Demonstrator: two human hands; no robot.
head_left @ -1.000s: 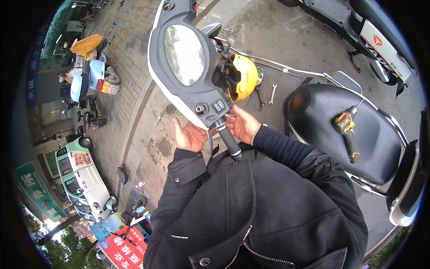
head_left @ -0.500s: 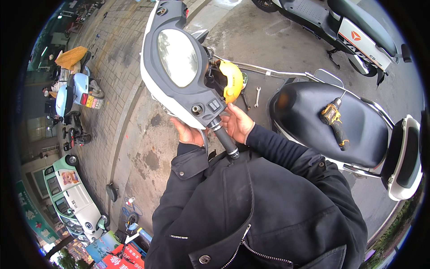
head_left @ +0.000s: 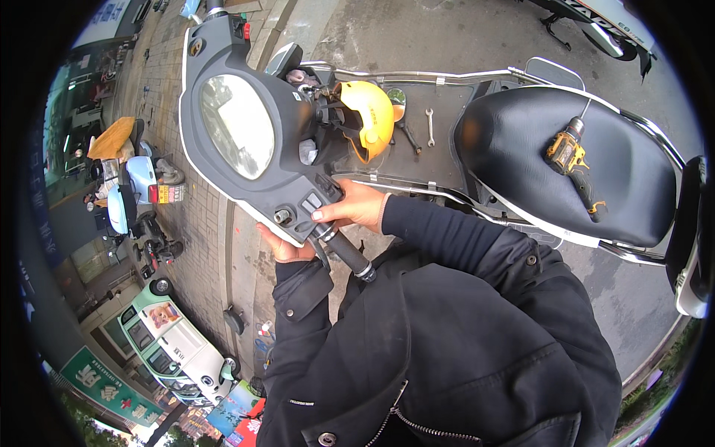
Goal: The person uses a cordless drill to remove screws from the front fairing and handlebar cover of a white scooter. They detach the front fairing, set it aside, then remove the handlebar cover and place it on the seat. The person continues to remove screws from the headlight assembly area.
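Note:
A scooter's handlebar cover, dark grey with a white rim and an oval dashboard, is between my hands. My left hand holds its near edge from beneath, the fingers partly hidden under it. From the other side my right hand grips the cover by the switches, thumb on top and the other fingers out of sight below. Just nearer to me sticks out the black rubber handlebar grip, with no hand on it. A yellow helmet hangs behind the handlebar.
On the scooter's footboard lie a wrench and a dark-handled tool. A yellow-and-black cordless drill rests on the black seat. Another scooter stands at the far right; a small green-and-white car is at the left.
My view has shifted, so the dashboard appears farther left and more of the footboard shows. My right thumb now lies on top of the cover by the switches.

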